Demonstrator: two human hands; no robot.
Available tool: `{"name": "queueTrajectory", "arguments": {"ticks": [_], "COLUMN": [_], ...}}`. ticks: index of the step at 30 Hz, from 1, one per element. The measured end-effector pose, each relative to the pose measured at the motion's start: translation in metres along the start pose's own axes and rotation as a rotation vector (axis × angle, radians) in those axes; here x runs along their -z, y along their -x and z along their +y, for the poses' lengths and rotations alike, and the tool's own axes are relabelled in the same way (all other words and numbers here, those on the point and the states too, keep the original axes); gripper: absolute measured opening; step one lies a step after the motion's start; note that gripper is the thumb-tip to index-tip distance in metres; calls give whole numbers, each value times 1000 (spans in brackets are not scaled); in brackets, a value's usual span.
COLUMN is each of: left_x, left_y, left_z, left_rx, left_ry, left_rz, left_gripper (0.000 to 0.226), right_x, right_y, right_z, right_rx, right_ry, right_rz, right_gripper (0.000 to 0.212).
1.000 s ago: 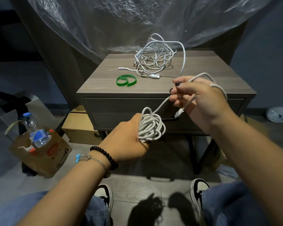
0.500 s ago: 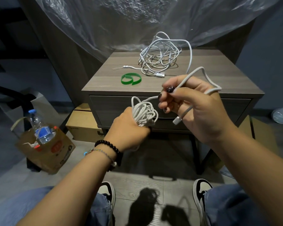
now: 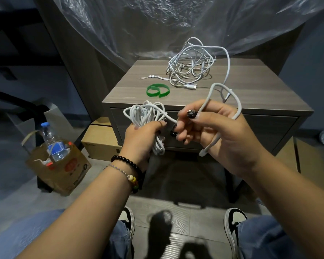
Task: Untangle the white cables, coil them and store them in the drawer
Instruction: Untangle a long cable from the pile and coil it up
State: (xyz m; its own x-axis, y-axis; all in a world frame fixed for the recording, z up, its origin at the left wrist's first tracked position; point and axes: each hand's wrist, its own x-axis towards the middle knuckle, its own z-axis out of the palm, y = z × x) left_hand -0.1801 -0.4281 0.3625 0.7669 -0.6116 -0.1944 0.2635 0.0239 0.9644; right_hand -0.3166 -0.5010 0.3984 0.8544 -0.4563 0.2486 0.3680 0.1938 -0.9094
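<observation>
**Coiling a white cable: fault conditions at the tail end**

Holding the coiled white cable (image 3: pixel 148 124) in front of the nightstand's (image 3: pixel 260 94) closed drawer (image 3: pixel 269 128), the left hand (image 3: pixel 140 139) has its fingers curled round the bundle at mid-height, thumb pressed on top. The right hand (image 3: pixel 213 131) pinches the free tail (image 3: pixel 223 94) between thumb and forefinger; the tail arcs up over the hand, loops back behind the fingers and ends in a connector (image 3: pixel 202 152) hanging below the palm.

Probable faults:

- Loop spill. The upper loops fan out loosely above the left thumb. A slackened grip would likely let them spring apart.
- Re-tangling. A strand from the tangled cable pile (image 3: pixel 191 70) at the rear right of the nightstand top arches toward the right hand. Whether it joins the held tail cannot be determined. If connected, further winding may drag the pile toward the front edge.
- Unsecured coil. The green strap (image 3: pixel 157 90) lies near the front edge, well apart from both hands. Reaching for it requires releasing one hand.
- Connector snag. The dangling plug could catch in the loops.
</observation>
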Motion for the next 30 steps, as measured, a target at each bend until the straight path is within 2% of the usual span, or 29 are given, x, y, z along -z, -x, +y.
{"name": "queueTrajectory", "arguments": {"ticks": [7,11,12,15,19,22,26,30], "left_x": [4,3,3,4,3,3,2,0], "left_y": [0,3,4,5,8,9,9,11], "left_z": [2,3,3,4,8,9,8,7], "left_rx": [-4,54,76,81,68,54,60,76], "left_ry": [113,241,275,309,340,363,380,419], "left_rz": [-79,-191,-210,-216,-245,-285,-334,-384], "left_gripper": [56,62,59,30,7,10,31,31], "right_x": [0,1,1,2,1,0,-1,-3], "right_y": [-1,-3,-3,-2,-2,-1,1,1], "right_z": [0,1,1,0,-1,-1,-1,0], "right_rx": [-73,-112,-130,-171,-166,-165,-179,-178], "right_ry": [11,48,57,44,-34,-57,-22,14], "right_rz": [9,86,116,201,308,373,365,369], "right_gripper": [17,12,13,18,12,9,11,13]}}
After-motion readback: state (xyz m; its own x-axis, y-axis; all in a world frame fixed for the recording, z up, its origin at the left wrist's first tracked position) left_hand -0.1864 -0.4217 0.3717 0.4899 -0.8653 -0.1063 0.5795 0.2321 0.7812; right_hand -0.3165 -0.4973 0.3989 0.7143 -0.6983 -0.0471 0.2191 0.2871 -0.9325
